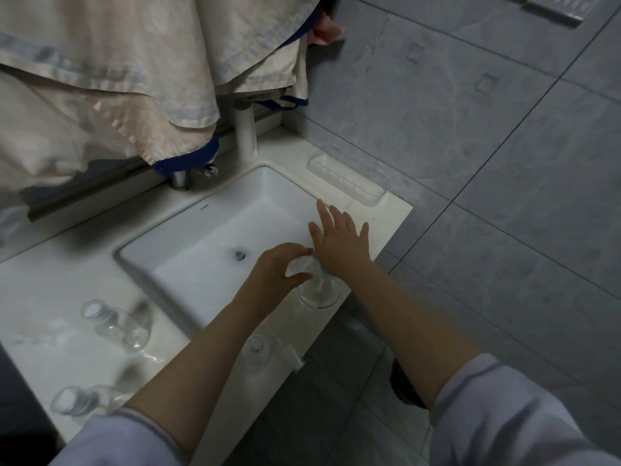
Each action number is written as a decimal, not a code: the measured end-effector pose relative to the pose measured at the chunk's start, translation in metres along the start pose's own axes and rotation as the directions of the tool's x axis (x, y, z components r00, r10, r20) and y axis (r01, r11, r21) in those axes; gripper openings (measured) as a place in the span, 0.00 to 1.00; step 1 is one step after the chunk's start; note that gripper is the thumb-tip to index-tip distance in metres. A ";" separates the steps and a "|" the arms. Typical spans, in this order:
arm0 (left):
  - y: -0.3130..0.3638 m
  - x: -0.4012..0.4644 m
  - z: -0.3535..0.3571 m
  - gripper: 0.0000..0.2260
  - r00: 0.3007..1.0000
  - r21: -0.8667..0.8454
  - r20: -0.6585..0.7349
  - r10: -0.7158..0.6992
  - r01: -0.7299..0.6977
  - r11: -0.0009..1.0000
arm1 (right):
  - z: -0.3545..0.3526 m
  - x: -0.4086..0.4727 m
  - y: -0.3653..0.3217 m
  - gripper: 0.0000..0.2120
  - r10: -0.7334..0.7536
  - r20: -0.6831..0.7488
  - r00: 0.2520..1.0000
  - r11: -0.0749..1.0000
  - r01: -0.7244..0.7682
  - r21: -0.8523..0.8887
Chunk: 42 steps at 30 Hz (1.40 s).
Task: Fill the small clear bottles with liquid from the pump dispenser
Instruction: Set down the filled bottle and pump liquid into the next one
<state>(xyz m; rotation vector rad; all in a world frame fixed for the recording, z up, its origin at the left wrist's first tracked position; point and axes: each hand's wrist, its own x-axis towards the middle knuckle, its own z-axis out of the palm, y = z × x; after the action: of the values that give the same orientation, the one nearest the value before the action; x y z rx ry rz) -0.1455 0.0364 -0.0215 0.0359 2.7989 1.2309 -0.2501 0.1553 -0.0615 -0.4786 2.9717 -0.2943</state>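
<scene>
Beside the sink (201,237), on the worktop (50,297) edge, the left hand (275,274) has its grip curled round the top of the pump dispenser (317,292). The right hand (341,243) is just past that grip, fingers straight and apart, holding nothing. Two small clear bottles (114,322) lie tipped over, well away to the left of the grip. The dispenser stands close to the edge, so a hard push could knock it to the floor (504,230). No bottle is under the spout, so liquid would probably spill.

pump dispenser (317,292) upright, sink edge | 3 clear bottles (114,326) on counter
</scene>
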 end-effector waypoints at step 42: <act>-0.007 0.003 0.005 0.22 1.000 -0.044 -0.023 -0.010 0.009 0.999 | 0.006 0.001 0.002 0.28 0.028 -0.038 0.999 0.999 -0.027 0.038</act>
<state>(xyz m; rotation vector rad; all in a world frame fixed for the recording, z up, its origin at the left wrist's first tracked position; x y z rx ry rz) -0.1475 0.0360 -0.0303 0.0053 2.7870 1.2988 -0.2511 0.1558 -0.0681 -0.4320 3.0013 -0.3590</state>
